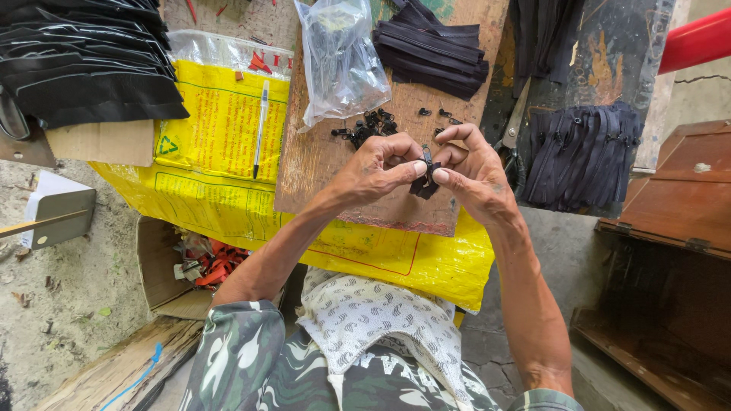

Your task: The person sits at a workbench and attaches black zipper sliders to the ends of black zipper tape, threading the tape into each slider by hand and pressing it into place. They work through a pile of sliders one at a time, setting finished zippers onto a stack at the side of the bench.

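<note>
My left hand [378, 167] and my right hand [474, 171] meet over a brown wooden board [320, 160]. Between their fingertips they pinch a short black zipper piece [425, 181], which hangs folded below the fingers. A small pile of black zipper sliders [368, 125] lies on the board just beyond my left hand. A few loose sliders [445, 114] lie beyond my right hand. A clear plastic bag [340, 57] holding dark parts stands behind the pile.
Stacks of black zippers [434, 49] lie at the back, more hang at the right [582, 156]. Scissors [512, 133] lie beside my right hand. A pen [260, 125] rests on a yellow sack [221, 129]. A cardboard box [164, 270] of scraps sits lower left. Brown wooden box [670, 198] at right.
</note>
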